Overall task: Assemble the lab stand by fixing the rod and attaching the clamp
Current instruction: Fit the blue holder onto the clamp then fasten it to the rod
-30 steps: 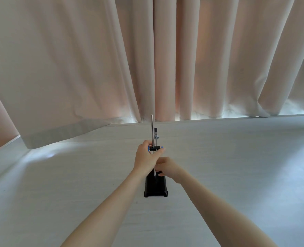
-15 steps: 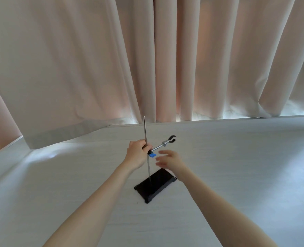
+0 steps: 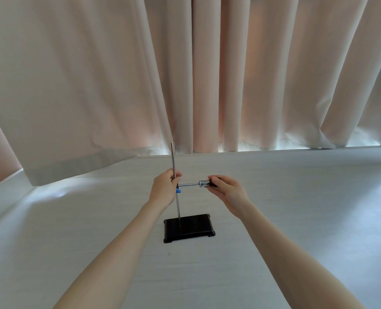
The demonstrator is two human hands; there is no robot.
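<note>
Two bare arms reaching forward over a white counter (image 3: 296, 219). Black base (image 3: 188, 228) flat on the counter, near the middle. Thin shiny rod (image 3: 176, 192) standing up from the base. Left hand (image 3: 165, 189) wrapped around the rod, halfway up. Clamp (image 3: 190, 185) sticking out sideways from the rod, right hand (image 3: 226, 190) curled around its dark end. Pink curtains (image 3: 207, 74) hanging behind.

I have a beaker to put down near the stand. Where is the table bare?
Bare table lies right of the base, and left of it toward the curtain. Crowded: around the rod, where the left hand and right hand hold the clamp.
</note>
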